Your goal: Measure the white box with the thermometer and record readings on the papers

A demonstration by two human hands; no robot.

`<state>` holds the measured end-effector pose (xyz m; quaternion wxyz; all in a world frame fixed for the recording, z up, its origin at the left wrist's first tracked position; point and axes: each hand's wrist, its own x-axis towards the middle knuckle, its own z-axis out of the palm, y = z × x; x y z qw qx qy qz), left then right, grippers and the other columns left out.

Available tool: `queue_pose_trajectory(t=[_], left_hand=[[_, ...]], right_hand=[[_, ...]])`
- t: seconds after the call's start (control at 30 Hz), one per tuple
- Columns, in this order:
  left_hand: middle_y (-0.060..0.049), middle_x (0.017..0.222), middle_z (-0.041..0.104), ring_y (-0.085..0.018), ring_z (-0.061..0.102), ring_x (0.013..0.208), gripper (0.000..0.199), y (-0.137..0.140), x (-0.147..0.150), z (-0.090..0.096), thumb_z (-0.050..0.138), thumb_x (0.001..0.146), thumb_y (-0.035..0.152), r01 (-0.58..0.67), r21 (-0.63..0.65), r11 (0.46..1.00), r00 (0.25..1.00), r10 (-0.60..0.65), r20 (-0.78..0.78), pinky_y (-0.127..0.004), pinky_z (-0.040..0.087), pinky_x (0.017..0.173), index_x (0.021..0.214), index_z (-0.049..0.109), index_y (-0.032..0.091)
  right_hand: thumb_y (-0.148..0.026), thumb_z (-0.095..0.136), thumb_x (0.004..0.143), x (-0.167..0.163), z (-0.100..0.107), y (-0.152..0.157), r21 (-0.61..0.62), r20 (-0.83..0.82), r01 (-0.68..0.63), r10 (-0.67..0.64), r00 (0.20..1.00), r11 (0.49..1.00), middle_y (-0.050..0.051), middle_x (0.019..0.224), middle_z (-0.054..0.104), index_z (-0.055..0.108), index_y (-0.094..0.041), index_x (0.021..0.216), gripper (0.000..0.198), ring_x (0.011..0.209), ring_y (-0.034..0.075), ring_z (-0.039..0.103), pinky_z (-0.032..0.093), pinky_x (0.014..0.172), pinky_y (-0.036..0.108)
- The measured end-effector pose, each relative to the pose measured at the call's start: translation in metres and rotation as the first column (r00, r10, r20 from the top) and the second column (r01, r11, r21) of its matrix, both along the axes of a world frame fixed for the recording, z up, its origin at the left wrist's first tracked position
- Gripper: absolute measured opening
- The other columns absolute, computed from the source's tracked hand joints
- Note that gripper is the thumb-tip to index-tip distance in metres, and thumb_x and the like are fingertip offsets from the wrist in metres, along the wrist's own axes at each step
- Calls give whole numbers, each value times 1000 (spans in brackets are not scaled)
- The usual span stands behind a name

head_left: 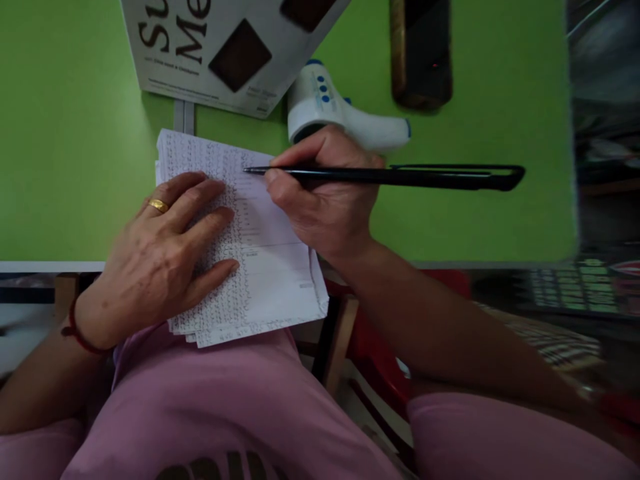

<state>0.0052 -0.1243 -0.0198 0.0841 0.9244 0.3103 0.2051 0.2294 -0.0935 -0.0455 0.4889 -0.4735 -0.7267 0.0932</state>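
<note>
A stack of white paper sheets [280, 283], its top page partly covered in dense handwriting, lies over the front edge of the green table. My left hand [167, 240] rests on the written left part of the page, palm down with fingers spread. A gold ring and a red wrist cord are on that side. Pinched between the fingers of my right hand [330, 193] is a black pen [425, 177] with a long clip. Its tip is at the upper part of the page, beside the handwriting; whether it touches the paper I cannot tell.
Behind the papers stands or lies a white printed box [200, 60]. A white infrared thermometer [345, 110] lies just beyond my right hand. Farther right is a dark phone [421, 53] on the green table [500, 120]. A red chair [380, 353] shows below the table edge.
</note>
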Motion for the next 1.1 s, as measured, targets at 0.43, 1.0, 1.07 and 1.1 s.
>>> queue_pose_trajectory(t=[0.43,1.0,1.07,1.1], left_hand=[[-13,138,54,-37,46,135,43,0,0,-1,44,101,49,5,8,1000,1000,-5,3,-57,48,106,123,55,14],[-10,139,50,-35,44,137,43,0,-1,-3,40,101,50,-3,15,1000,1000,3,-19,-57,47,107,125,52,17],[-8,140,50,-35,44,137,43,-1,-1,-3,39,100,51,-10,-2,1000,1000,10,-18,-58,47,107,127,52,20],[-7,140,50,-35,44,137,42,-1,-1,-2,39,100,51,-11,-10,1000,1000,11,-15,-58,47,107,127,51,21]], right_hand=[[-22,64,80,-7,5,-4,70,3,-5,5,1000,998,-6,61,61,58,-26,73,10,52,12,56,50,49,28],[-20,64,79,-6,5,-4,53,25,47,-49,998,997,-6,60,60,58,-27,72,12,51,12,55,48,49,28],[-19,63,79,-7,6,-5,72,13,23,-24,1000,997,-7,59,59,58,-26,73,10,51,11,54,47,49,27],[-18,62,78,-8,6,-5,78,6,9,-10,1000,997,-7,59,58,57,-25,73,10,50,11,54,46,49,27]])
